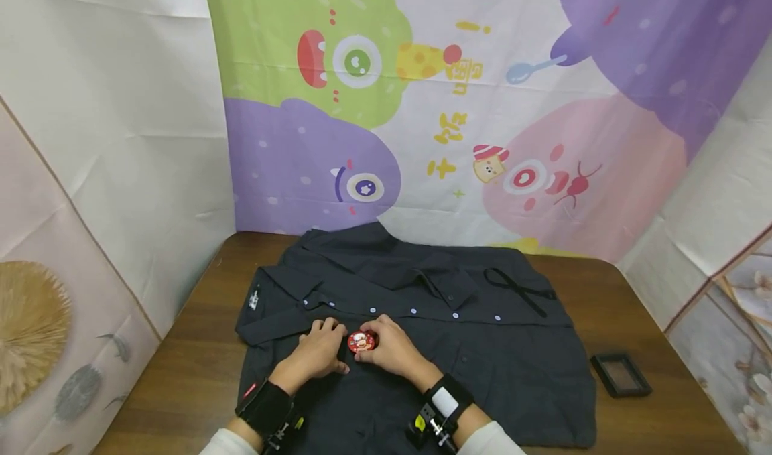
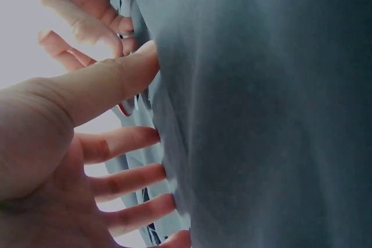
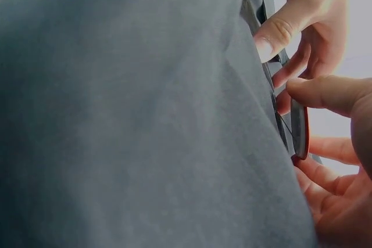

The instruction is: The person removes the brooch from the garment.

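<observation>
A round red badge (image 1: 362, 342) with a cartoon figure is pinched at its edge between the thumb and fingers of the right hand (image 1: 391, 349), over the middle of a dark shirt (image 1: 512, 374); whether the cloth is touched by it cannot be told. The fingers of the left hand (image 1: 316, 351) are spread, their tips rested on the shirt just beside the badge. On the shirt, a small white print (image 1: 253, 299) is seen, too small to be read, along with a row of pale buttons (image 1: 413, 311) and a thin black strap (image 1: 522, 289). A brown wooden counter (image 1: 163, 388) is largely covered by the shirt; at its right, a black frame (image 1: 621, 374) is laid. Behind, a banner (image 1: 434, 207) of cartoon monsters is hung, with yellow characters printed sideways and an exclamation mark. The sides are closed off by pale cloth (image 1: 120, 73).
</observation>
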Demonstrator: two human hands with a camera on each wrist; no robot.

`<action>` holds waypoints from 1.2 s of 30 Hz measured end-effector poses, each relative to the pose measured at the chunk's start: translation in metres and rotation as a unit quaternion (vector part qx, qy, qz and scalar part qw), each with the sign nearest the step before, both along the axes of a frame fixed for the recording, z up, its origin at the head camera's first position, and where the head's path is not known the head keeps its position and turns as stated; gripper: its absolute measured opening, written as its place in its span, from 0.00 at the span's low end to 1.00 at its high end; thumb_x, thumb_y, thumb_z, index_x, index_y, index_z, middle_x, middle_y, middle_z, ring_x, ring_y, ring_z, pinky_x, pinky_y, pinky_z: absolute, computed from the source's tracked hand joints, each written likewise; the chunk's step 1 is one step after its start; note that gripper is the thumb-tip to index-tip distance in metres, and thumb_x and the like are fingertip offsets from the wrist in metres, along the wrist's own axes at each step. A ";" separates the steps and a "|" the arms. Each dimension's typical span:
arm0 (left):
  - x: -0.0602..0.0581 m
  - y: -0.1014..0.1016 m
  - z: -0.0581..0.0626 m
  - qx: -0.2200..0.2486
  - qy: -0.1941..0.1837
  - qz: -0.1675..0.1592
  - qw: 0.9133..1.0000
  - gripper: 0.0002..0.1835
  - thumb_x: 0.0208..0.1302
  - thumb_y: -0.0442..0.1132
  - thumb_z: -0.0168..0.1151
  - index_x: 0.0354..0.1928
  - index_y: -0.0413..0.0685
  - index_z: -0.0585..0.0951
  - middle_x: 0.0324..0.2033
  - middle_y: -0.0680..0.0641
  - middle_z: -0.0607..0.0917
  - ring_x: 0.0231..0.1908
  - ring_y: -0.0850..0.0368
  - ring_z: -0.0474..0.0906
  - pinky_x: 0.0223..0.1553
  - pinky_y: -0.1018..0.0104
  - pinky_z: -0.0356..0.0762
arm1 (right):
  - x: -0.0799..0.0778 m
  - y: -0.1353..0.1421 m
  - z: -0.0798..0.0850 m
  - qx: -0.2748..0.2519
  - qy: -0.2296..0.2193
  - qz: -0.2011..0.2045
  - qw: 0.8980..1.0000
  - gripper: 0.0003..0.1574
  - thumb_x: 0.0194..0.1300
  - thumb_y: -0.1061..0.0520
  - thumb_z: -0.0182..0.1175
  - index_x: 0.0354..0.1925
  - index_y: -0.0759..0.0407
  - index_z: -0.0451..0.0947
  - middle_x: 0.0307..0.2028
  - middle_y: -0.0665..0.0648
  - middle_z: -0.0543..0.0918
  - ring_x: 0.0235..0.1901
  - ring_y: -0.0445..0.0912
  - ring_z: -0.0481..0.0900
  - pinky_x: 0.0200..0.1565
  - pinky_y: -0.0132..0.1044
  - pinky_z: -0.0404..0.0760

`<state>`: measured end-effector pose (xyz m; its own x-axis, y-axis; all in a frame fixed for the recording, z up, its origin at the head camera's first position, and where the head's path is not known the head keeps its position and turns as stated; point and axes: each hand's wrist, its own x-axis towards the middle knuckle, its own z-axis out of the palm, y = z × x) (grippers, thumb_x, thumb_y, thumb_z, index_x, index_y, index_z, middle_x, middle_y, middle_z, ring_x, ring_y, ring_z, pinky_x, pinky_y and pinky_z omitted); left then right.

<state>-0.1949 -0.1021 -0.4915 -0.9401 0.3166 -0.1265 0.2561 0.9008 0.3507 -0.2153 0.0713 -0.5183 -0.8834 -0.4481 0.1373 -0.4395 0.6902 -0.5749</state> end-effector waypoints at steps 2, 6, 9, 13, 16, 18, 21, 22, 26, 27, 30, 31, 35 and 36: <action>-0.001 0.001 0.000 0.001 0.001 -0.003 1.000 0.32 0.39 0.46 0.76 0.48 0.43 0.75 0.51 0.37 0.73 0.53 0.35 0.65 0.43 0.35 0.70 | 0.000 0.001 -0.001 0.000 0.000 0.000 1.000 0.31 0.43 0.46 0.72 0.47 0.57 0.79 0.34 0.50 0.75 0.31 0.40 0.70 0.34 0.34 0.74; -0.001 0.002 0.000 0.000 0.006 0.002 1.000 0.32 0.38 0.46 0.76 0.48 0.43 0.76 0.50 0.38 0.73 0.52 0.36 0.65 0.44 0.36 0.70 | 0.000 0.002 0.001 -0.004 -0.005 0.006 1.000 0.32 0.43 0.47 0.73 0.47 0.56 0.79 0.35 0.50 0.76 0.32 0.40 0.72 0.36 0.35 0.75; 0.000 0.001 -0.002 0.003 0.011 0.008 1.000 0.31 0.39 0.47 0.76 0.48 0.43 0.76 0.50 0.38 0.74 0.52 0.36 0.66 0.44 0.36 0.70 | 0.000 0.001 0.002 0.001 -0.009 0.008 1.000 0.31 0.43 0.47 0.73 0.48 0.55 0.78 0.36 0.50 0.76 0.33 0.40 0.72 0.37 0.36 0.75; 0.000 0.002 -0.004 0.007 0.021 0.012 1.000 0.30 0.41 0.47 0.75 0.48 0.43 0.77 0.50 0.38 0.74 0.52 0.36 0.66 0.44 0.36 0.70 | 0.001 0.001 0.003 0.002 -0.009 0.008 1.000 0.31 0.43 0.48 0.73 0.47 0.54 0.78 0.36 0.50 0.77 0.34 0.40 0.73 0.38 0.37 0.76; 0.000 0.002 -0.006 0.009 0.030 0.015 0.999 0.30 0.42 0.48 0.74 0.48 0.43 0.77 0.50 0.38 0.75 0.52 0.37 0.66 0.44 0.36 0.71 | 0.001 0.001 0.003 0.000 -0.007 0.009 1.000 0.30 0.43 0.48 0.73 0.46 0.54 0.79 0.36 0.50 0.77 0.35 0.41 0.73 0.39 0.37 0.76; 0.000 0.002 -0.006 0.010 0.036 0.015 0.999 0.30 0.42 0.48 0.74 0.48 0.43 0.78 0.50 0.38 0.75 0.51 0.37 0.67 0.44 0.36 0.71 | 0.002 0.001 0.003 -0.001 -0.005 0.011 1.000 0.29 0.43 0.48 0.73 0.46 0.53 0.79 0.36 0.50 0.77 0.35 0.40 0.73 0.40 0.38 0.76; 0.001 0.002 -0.006 0.012 0.039 0.018 0.999 0.29 0.43 0.48 0.74 0.48 0.43 0.78 0.50 0.38 0.75 0.51 0.36 0.67 0.44 0.36 0.71 | 0.002 0.001 0.004 -0.006 -0.004 0.016 1.000 0.28 0.43 0.49 0.73 0.45 0.54 0.79 0.36 0.50 0.77 0.35 0.40 0.73 0.40 0.38 0.76; 0.001 0.002 -0.007 0.013 0.039 0.020 0.999 0.29 0.43 0.48 0.74 0.48 0.44 0.78 0.50 0.38 0.75 0.52 0.36 0.67 0.44 0.36 0.71 | 0.002 0.001 0.004 -0.008 -0.004 0.018 1.000 0.28 0.42 0.49 0.73 0.44 0.53 0.79 0.36 0.50 0.77 0.35 0.40 0.73 0.39 0.37 0.76; 0.003 0.003 -0.007 0.019 0.044 0.026 0.998 0.28 0.43 0.47 0.74 0.47 0.45 0.79 0.49 0.39 0.76 0.51 0.37 0.68 0.43 0.36 0.71 | 0.002 0.002 0.004 -0.013 -0.008 0.017 1.000 0.24 0.42 0.49 0.73 0.40 0.53 0.80 0.34 0.49 0.77 0.34 0.40 0.73 0.38 0.36 0.75; 0.003 0.003 -0.007 0.022 0.047 0.027 0.998 0.27 0.43 0.47 0.74 0.47 0.45 0.79 0.49 0.39 0.77 0.51 0.37 0.69 0.43 0.36 0.72 | 0.001 0.003 0.004 -0.013 -0.009 0.016 1.000 0.23 0.42 0.49 0.74 0.39 0.53 0.80 0.34 0.49 0.76 0.34 0.40 0.72 0.37 0.36 0.75; 0.003 0.004 -0.006 0.028 0.057 0.029 0.998 0.27 0.44 0.47 0.73 0.47 0.45 0.79 0.47 0.39 0.78 0.50 0.38 0.70 0.42 0.37 0.72 | 0.000 0.004 0.005 -0.015 -0.013 0.015 1.000 0.22 0.42 0.49 0.73 0.38 0.52 0.81 0.34 0.49 0.77 0.33 0.40 0.72 0.37 0.35 0.74; 0.003 0.004 -0.006 0.029 0.061 0.027 0.997 0.27 0.44 0.48 0.73 0.47 0.45 0.79 0.47 0.40 0.78 0.49 0.39 0.70 0.42 0.37 0.73 | 0.000 0.004 0.005 -0.017 -0.014 0.016 1.000 0.22 0.42 0.49 0.73 0.38 0.52 0.81 0.34 0.49 0.77 0.33 0.40 0.72 0.37 0.35 0.74; 0.003 0.003 -0.007 0.034 0.077 0.016 0.996 0.25 0.45 0.49 0.72 0.45 0.46 0.80 0.46 0.41 0.80 0.47 0.40 0.72 0.43 0.39 0.73 | 0.000 0.004 0.005 -0.024 -0.020 0.023 0.999 0.21 0.43 0.49 0.73 0.38 0.53 0.81 0.34 0.49 0.77 0.33 0.40 0.72 0.37 0.35 0.74; 0.003 0.003 -0.008 0.036 0.082 0.012 0.996 0.24 0.45 0.49 0.72 0.45 0.46 0.81 0.45 0.42 0.80 0.46 0.41 0.72 0.42 0.40 0.74 | 0.001 0.004 0.005 -0.025 -0.019 0.024 0.999 0.21 0.43 0.49 0.73 0.38 0.52 0.81 0.34 0.49 0.77 0.33 0.40 0.72 0.37 0.35 0.74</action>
